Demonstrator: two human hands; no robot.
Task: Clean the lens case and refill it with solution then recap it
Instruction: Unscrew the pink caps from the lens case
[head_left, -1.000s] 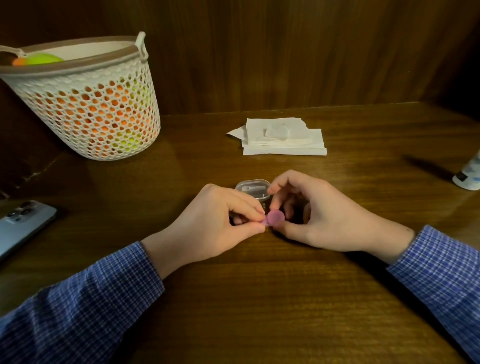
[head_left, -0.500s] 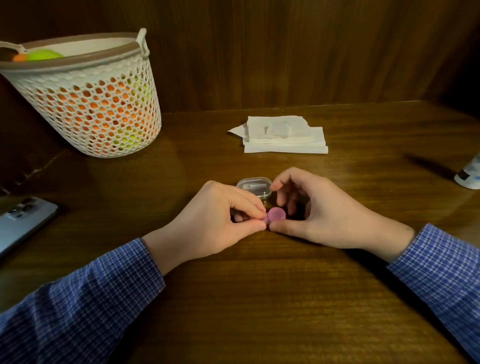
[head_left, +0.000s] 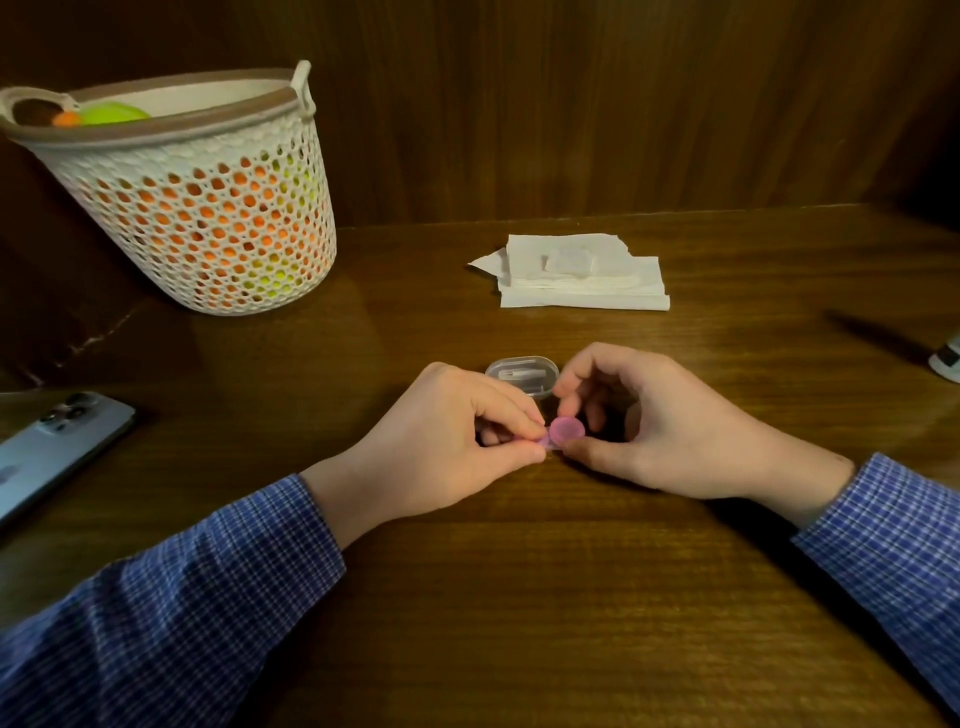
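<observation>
Two hands in blue checked sleeves meet low over the wooden table (head_left: 519, 597). The left hand (head_left: 441, 452) pinches the left end of the pink lens case (head_left: 563, 432) between thumb and forefinger, while the right hand (head_left: 665, 421) curls its thumb and fingers round the round pink cap on the case's right side; the case sits between the fingertips, close above the tabletop. Just behind the hands lies a small clear plastic box (head_left: 522, 375), partly hidden by the knuckles. Off to the left rests a phone (head_left: 57, 447), camera side up. Farther back lies a folded stack of white tissues (head_left: 582, 275), and a white bottle (head_left: 948, 358) shows at the right edge. Farthest left stands a perforated white basket (head_left: 208, 208) holding orange and green things.
</observation>
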